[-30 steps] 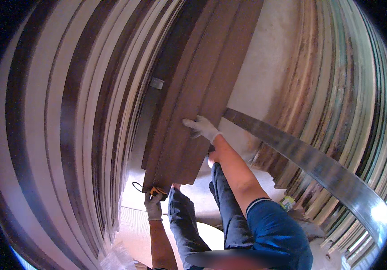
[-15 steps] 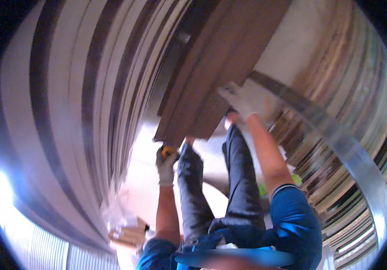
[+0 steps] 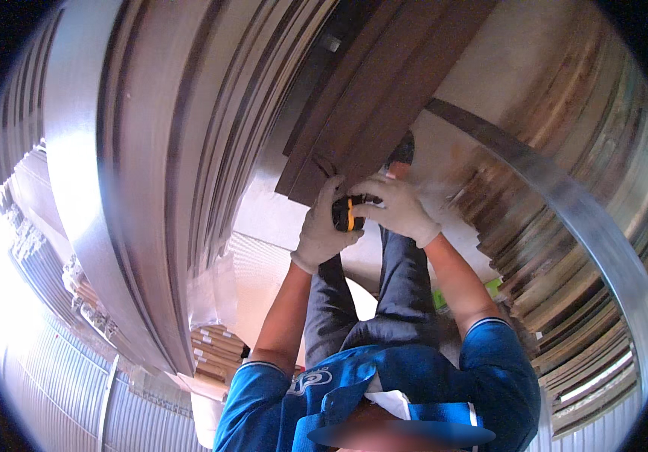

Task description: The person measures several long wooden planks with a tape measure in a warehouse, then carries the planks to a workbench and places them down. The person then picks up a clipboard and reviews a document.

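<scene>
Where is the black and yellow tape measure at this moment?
In the head view, the tape measure is near the centre, between the white-gloved left hand and white-gloved right hand, below the long brown boards.

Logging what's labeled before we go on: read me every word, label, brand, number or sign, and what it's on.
Blue shirt: pale printed mark on the chest; I won't copy its wording.
Light-brown pieces, lower left: small white labels, too small to read.
Stack on the right: small white tag, too small.
Tape measure: no text I can make out.
</scene>
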`<action>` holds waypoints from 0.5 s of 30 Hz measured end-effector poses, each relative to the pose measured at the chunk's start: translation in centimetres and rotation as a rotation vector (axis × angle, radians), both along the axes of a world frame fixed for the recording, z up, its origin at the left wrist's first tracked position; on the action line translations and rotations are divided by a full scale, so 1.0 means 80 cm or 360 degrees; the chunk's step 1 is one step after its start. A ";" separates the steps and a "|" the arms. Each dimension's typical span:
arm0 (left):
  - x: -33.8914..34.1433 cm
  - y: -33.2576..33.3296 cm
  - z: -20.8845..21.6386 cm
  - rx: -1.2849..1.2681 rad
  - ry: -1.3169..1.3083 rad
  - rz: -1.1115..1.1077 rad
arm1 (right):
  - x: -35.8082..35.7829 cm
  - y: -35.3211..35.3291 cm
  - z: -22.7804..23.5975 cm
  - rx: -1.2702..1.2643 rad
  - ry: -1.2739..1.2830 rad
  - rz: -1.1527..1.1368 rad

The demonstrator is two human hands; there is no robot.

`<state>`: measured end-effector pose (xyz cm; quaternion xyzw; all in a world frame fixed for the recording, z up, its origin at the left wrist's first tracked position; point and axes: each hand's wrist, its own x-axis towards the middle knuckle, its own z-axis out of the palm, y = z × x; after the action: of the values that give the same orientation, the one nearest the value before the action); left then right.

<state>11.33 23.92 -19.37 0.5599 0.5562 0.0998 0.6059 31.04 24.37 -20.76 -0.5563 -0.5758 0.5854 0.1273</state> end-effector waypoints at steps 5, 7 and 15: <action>-0.025 -0.028 -0.004 -0.0115 -0.0078 -0.0235 | 0.016 -0.016 -0.001 -0.0171 0.0334 0.0150; -0.057 -0.051 -0.019 0.0023 -0.0186 -0.0317 | 0.041 -0.010 0.001 -0.0474 0.0651 -0.0002; -0.211 -0.164 -0.053 -0.1041 0.0091 -0.0014 | 0.152 0.083 0.003 -0.0303 0.1492 -0.1822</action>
<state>-5.52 10.77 -23.59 0.3406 0.5731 -0.1025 0.7383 43.21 30.98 -20.49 -0.4699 -0.0283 0.6508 0.5957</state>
